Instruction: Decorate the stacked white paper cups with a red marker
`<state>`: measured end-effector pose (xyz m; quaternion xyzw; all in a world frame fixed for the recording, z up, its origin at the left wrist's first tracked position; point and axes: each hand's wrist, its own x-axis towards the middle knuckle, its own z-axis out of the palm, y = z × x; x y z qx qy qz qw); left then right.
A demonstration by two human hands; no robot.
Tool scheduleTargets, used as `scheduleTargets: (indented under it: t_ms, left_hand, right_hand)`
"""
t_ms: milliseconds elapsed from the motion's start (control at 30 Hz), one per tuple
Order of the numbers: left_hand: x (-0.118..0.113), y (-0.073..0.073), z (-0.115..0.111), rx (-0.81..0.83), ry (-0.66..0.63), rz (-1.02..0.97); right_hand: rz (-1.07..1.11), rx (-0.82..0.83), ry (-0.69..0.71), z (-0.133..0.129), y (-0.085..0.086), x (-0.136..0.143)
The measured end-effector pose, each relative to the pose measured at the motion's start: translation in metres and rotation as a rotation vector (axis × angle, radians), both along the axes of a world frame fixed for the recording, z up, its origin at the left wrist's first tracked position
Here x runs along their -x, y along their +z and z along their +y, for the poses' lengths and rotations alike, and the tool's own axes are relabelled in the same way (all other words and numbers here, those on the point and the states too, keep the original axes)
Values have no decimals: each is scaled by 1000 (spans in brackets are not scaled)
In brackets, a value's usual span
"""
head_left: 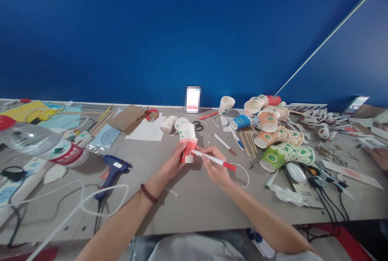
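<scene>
Near the middle of the table, my left hand [175, 160] is closed round a red and white paper cup [190, 146]. White cups with green print [187, 130] stand at its far end, touching or stacked with it; which of the two I cannot tell. My right hand [216, 167] grips a white marker with a red end [218, 161], its tip at the red cup's side. Behind the cups lie dark-handled scissors [198, 126]. To the right, another marker [224, 143] lies on the table.
Left are a blue glue gun [113, 174], a large bottle [45, 143], a power strip [22, 180] and a looping white cable. Stacked paper cups [273, 158], wooden sticks [248, 143] and tools lie right. A phone [193, 100] leans on the wall. Another person's hand [377, 158] is far right.
</scene>
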<state>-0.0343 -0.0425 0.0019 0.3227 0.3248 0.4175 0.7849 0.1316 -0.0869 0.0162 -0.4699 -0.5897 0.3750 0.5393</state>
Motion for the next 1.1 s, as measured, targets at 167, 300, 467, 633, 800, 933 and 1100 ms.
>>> scheduleTargets:
  t_ms: [167, 300, 467, 633, 800, 933, 1100]
  left_hand:
    - [1, -3, 0, 45, 23, 22]
    - [0, 0, -1, 4, 7, -14]
    - [-1, 5, -2, 16, 5, 21]
    - [0, 4, -1, 0, 3, 10]
    - [-1, 5, -2, 26, 21, 37]
    - [-1, 5, -2, 22, 15, 8]
    - [0, 2, -1, 0, 3, 19]
  right_hand:
    - [21, -28, 51, 1, -1, -1]
    - [53, 5, 22, 0, -1, -1]
    - [44, -14, 54, 1, -2, -2]
    - [63, 23, 10, 1, -2, -1]
    - [64, -13, 51, 1, -1, 0]
    - [70, 32, 30, 1, -3, -1]
    - [70, 7, 47, 1, -5, -2]
